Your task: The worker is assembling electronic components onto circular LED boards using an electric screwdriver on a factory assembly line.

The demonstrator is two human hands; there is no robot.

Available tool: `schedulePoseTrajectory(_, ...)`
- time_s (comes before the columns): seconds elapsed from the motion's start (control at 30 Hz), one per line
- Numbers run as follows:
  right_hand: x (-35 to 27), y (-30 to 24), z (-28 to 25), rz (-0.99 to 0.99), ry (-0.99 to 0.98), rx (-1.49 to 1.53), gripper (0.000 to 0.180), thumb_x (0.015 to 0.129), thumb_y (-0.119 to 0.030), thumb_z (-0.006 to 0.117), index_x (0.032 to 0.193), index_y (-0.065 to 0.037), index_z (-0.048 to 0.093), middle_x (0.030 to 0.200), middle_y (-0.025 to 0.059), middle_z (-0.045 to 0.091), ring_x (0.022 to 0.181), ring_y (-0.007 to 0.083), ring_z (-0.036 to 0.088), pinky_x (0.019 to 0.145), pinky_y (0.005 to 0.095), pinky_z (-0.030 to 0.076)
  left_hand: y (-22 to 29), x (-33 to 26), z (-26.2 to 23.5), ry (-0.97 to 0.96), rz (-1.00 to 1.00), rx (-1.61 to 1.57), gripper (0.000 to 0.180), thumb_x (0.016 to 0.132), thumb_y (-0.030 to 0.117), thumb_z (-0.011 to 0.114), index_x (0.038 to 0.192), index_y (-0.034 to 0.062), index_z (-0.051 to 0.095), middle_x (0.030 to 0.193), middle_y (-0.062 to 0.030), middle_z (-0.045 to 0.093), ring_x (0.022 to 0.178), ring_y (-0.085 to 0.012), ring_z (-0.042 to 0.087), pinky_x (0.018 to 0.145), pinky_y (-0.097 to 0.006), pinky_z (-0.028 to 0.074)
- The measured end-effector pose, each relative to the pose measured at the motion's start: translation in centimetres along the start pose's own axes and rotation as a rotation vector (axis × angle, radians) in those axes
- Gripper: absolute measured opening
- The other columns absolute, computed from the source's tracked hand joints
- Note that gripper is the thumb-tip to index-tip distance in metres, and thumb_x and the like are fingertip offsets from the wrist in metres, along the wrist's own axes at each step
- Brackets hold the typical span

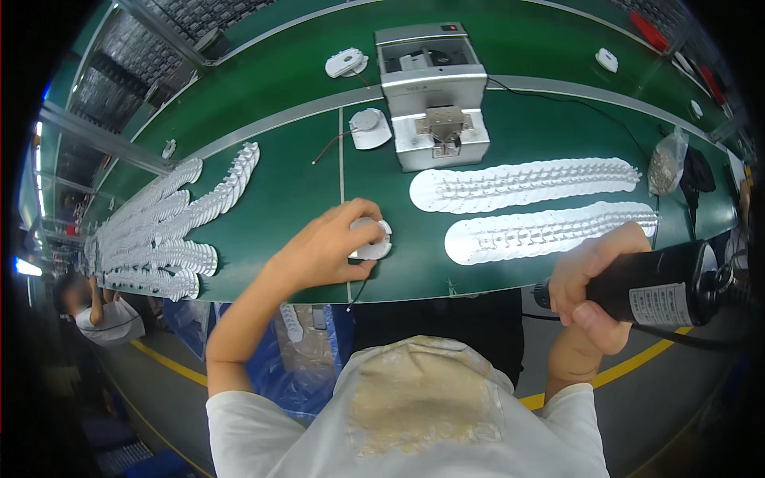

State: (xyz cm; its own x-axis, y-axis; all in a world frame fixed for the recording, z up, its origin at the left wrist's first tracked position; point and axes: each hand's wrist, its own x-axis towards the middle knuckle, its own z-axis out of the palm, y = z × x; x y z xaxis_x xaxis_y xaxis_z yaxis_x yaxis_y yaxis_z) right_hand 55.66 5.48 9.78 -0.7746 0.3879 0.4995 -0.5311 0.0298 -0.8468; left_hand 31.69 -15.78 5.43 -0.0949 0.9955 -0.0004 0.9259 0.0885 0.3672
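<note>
My left hand (328,248) grips a white round plastic part (381,241) at the front of the green bench, fingers curled over its top and side. A thin dark wire (360,293) hangs from beside it over the front edge. In my right hand (588,288) is a black electric screwdriver (692,279) with a pale label, held sideways past the bench's front edge. Its tip end points left, away from the white part. Beyond my left hand lies another white part (369,129) with a red-and-black wire.
A silver screw feeder (434,103) stands at the back centre. Two rows of overlapping white discs (526,185) (518,237) lie to the right, and several fanned stacks (171,231) to the left. A clear bag of small pieces (668,163) sits far right. Someone (107,315) works at far left.
</note>
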Motion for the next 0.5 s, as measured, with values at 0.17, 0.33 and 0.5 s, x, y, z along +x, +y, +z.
schedulePoseTrajectory(0.17, 0.3, -0.2, -0.1, 0.001, -0.036, 0.018, 0.035, 0.067, -0.002, 0.062, 0.095, -0.001, 0.039, 0.056, 0.0052, 0.047, 0.042, 0.0111, 0.047, 0.043, 0.0234, 0.044, 1.9, 2.0, 5.1, 0.429, 0.256, -0.236, 0.029, 0.063, 0.013, 0.078, 0.087, 0.0071, 0.063, 0.106, -0.0107, 0.053, 0.099, -0.029, 0.057, 0.079, -0.036, 0.05)
schedulePoseTrajectory(0.33, 0.7, 0.1, -0.7, 0.016, -0.025, 0.002, 0.036, 0.067, -0.003, 0.062, 0.094, -0.001, 0.04, 0.055, 0.0054, 0.047, 0.042, 0.0112, 0.047, 0.043, 0.0235, 0.044, 3.6, 5.3, 6.3, 0.405, 0.324, -0.272, 0.025, 0.065, 0.007, 0.077, 0.088, 0.0083, 0.067, 0.1, -0.007, 0.055, 0.104, -0.0315, 0.057, 0.079, -0.037, 0.05)
schedulePoseTrajectory(0.5, 0.9, -0.1, -1.3, 0.067, -0.05, 0.005, 0.037, 0.065, -0.003, 0.063, 0.094, -0.001, 0.04, 0.054, 0.0054, 0.046, 0.043, 0.0122, 0.047, 0.042, 0.0251, 0.045, 3.5, 5.9, 6.8, 0.38, 0.35, -0.265, 0.025, 0.065, 0.008, 0.077, 0.088, 0.0083, 0.066, 0.101, -0.0072, 0.056, 0.105, -0.0318, 0.056, 0.08, -0.037, 0.05)
